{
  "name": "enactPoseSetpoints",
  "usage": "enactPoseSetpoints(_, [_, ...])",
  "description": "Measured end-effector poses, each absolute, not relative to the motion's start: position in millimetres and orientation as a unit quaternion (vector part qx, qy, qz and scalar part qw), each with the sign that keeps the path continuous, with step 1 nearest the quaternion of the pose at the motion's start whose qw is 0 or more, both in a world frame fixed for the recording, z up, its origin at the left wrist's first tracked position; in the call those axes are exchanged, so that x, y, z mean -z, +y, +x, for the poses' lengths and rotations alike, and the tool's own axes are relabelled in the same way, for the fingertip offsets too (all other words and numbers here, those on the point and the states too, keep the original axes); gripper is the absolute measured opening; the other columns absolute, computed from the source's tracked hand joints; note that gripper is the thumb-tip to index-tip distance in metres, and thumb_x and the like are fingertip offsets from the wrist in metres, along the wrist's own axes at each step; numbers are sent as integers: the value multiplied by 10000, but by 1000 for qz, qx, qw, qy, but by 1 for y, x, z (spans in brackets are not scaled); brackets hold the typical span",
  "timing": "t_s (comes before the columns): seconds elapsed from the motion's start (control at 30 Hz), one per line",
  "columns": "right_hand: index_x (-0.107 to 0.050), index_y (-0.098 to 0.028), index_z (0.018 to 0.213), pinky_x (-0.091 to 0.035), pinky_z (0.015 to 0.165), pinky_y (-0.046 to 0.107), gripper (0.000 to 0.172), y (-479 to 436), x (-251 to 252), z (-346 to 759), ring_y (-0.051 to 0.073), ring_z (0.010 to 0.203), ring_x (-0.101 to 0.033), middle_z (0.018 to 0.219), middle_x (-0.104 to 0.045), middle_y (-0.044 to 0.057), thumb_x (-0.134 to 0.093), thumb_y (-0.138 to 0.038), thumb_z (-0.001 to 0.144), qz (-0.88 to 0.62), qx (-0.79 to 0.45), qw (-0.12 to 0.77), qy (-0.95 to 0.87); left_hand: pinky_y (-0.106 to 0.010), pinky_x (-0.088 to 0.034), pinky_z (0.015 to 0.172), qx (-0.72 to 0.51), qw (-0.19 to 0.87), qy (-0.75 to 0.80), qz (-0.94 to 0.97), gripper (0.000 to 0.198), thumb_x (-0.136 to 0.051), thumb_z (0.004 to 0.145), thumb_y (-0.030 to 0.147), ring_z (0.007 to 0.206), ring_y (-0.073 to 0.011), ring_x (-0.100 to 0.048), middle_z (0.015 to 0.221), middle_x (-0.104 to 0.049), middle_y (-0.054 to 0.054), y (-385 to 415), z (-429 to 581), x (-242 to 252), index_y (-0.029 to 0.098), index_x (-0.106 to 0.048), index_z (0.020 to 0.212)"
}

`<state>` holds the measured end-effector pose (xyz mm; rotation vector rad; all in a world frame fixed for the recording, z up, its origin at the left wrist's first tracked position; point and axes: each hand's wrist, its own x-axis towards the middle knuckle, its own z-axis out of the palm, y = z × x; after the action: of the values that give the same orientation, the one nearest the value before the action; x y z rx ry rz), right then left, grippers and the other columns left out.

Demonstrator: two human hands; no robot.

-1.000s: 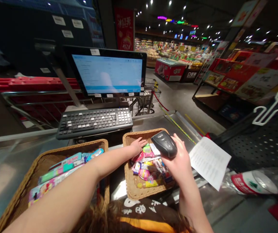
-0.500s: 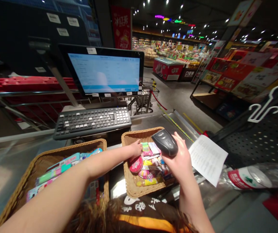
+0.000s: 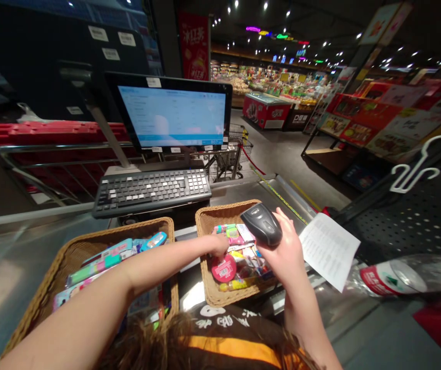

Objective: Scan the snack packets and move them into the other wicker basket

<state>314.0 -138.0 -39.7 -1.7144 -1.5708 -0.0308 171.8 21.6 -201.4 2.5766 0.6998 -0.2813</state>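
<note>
My right hand (image 3: 284, 246) is closed around a black handheld barcode scanner (image 3: 262, 224), held over the right wicker basket (image 3: 202, 216). Small, colourful wrapped sweets (image 3: 238, 235) fill much of that basket. My left hand (image 3: 220, 245) reaches into its left side, fingers closed at the edge of a round red pack (image 3: 224, 268) with a white barcode label facing up. Those fingertips are partly hidden. Beneath my left forearm, another wicker basket (image 3: 66, 249) holds bright packaged goods (image 3: 100, 267), partly covered by the arm.
A keyboard (image 3: 153, 190) and a monitor (image 3: 176, 118) with a lit screen stand behind the baskets. To the right lie a printed paper sheet (image 3: 329, 252) and a clear plastic bottle (image 3: 393, 279). White hooks (image 3: 411, 174) hang on a dark perforated panel.
The round red pack has shifted slightly right and down and turned, so its barcode now shows. My left hand has moved a little lower; the scanner has hardly moved.
</note>
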Motion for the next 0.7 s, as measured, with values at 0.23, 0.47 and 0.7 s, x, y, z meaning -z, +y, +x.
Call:
enactPoseSetpoints(0.23, [-543,-177,1220,-255,1155,664,481,-143,41,314,363,1412,-406,1270,-622,152,-631,-299,763,-677,21,401,-617,-671,-135,1153,136,211,188,950,135,-752,777,327,1423,-358,-355,1400,-591,-82,17,157,140,213,-757,848])
enactPoseSetpoints(0.47, [-512,-170,1264,-294,1138,656,541,-144,40,310,364,1393,-431,1278,-615,168,-631,-326,760,-669,54,406,-620,-726,-68,1133,-36,231,234,944,233,-568,939,371,1467,-346,-281,1507,-476,-98,28,128,68,190,-713,916])
enactPoseSetpoints(0.7, [-547,-190,1253,-338,1122,643,480,-147,27,297,368,1387,-432,1266,-610,148,-637,-337,804,-635,88,434,-633,-687,-70,1163,-204,199,326,901,309,-489,951,420,1483,-332,-253,1492,-487,-84,36,85,28,197,-676,849])
